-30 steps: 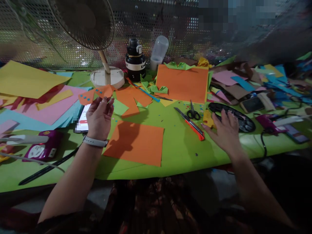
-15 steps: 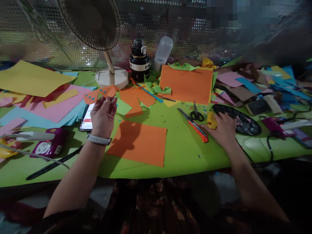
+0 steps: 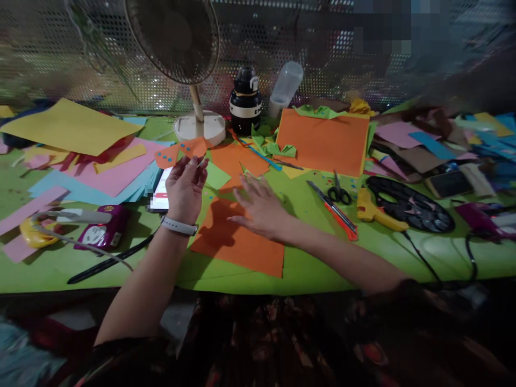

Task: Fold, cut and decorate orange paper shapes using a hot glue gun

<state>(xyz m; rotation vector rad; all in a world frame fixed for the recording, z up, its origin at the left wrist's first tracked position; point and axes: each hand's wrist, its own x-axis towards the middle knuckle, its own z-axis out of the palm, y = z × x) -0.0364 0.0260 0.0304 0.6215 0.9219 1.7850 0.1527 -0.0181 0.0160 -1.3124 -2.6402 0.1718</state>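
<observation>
My left hand (image 3: 186, 185), with a pale watch band on the wrist, is raised over the table, fingers pinched on an orange paper cut-out (image 3: 164, 157) dotted with small blue pieces; the fingers partly hide it. My right hand (image 3: 258, 207) is spread palm down over the orange paper sheet (image 3: 258, 252); whether it touches the sheet I cannot tell. A phone (image 3: 160, 194) with a lit screen lies behind my left hand. Right of my right forearm are an orange utility knife (image 3: 342, 221), black scissors (image 3: 339, 193) and a yellow glue gun (image 3: 373, 210).
A fan (image 3: 200, 129), a black bottle (image 3: 244, 121) and a clear container (image 3: 286, 86) stand at the back. Coloured paper (image 3: 70, 126) is heaped left; scraps (image 3: 403, 134) lie right. A black oval tray (image 3: 427, 212) and purple power sockets (image 3: 102, 228) with cables sit on the green table.
My right hand has left the yellow glue gun and swung left to the orange sheet, fingers spread. My left hand keeps its pinch. The view has shifted slightly left.
</observation>
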